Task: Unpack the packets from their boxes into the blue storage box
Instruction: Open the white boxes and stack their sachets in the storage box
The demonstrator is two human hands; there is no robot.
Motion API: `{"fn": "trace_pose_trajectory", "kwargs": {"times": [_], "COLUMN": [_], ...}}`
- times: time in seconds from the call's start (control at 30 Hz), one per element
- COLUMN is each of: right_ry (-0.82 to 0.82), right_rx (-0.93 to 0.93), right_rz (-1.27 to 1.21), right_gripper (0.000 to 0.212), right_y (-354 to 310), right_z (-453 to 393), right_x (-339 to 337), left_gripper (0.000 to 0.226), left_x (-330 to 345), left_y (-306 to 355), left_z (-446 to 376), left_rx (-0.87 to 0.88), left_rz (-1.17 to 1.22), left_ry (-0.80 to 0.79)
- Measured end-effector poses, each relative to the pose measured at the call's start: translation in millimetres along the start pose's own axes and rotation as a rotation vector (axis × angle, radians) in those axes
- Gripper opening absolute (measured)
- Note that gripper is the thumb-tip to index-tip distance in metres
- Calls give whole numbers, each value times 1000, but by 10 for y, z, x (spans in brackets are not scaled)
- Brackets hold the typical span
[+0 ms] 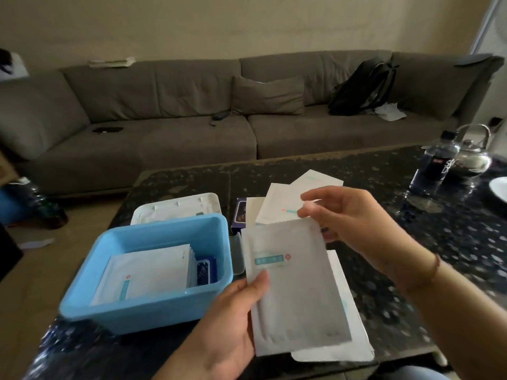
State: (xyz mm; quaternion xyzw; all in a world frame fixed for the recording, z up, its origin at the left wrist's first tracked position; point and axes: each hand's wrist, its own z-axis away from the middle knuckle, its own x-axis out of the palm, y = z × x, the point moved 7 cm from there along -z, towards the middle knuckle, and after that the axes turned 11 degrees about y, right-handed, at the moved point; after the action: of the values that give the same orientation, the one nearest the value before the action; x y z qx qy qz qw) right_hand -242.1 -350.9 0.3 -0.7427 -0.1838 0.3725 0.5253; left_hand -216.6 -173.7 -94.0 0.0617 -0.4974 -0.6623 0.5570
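The blue storage box (153, 305) stands on the dark table at the left, with several white packets (145, 275) stacked inside and a small dark blue item beside them. My left hand (230, 322) grips a white packet (296, 292) by its left edge, thumb on its face, with more white packets behind it. My right hand (354, 229) pinches the top right corner of that packet. More loose white packets (282, 201) lie fanned on the table behind it.
A white lid (178, 209) lies behind the blue box, and a small dark box (241, 215) sits beside it. At the table's right stand a water bottle (436, 163), a metal kettle (474, 157) and a white dish. A grey sofa runs along the back.
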Motion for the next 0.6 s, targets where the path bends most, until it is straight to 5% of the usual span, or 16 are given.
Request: {"fn": "trace_pose_trajectory", "kwargs": {"times": [0.1, 0.2, 0.37, 0.6], "right_ry": [220, 125, -121, -139], "right_rx": [141, 326, 491, 485], "right_rz": [-148, -246, -421, -355], "right_gripper": [49, 60, 44, 32], "right_y": [203, 451, 519, 433], "right_z": [292, 704, 1006, 990], "right_x": [33, 312, 749, 949], "left_gripper": [30, 38, 48, 27], "left_x": [-49, -85, -188, -353], "left_y": [154, 300, 363, 407], "left_z": [50, 59, 82, 161], "left_rx": [-65, -47, 27, 138], "left_rz": [225, 384, 369, 316], "left_ry": [42, 35, 53, 159]}}
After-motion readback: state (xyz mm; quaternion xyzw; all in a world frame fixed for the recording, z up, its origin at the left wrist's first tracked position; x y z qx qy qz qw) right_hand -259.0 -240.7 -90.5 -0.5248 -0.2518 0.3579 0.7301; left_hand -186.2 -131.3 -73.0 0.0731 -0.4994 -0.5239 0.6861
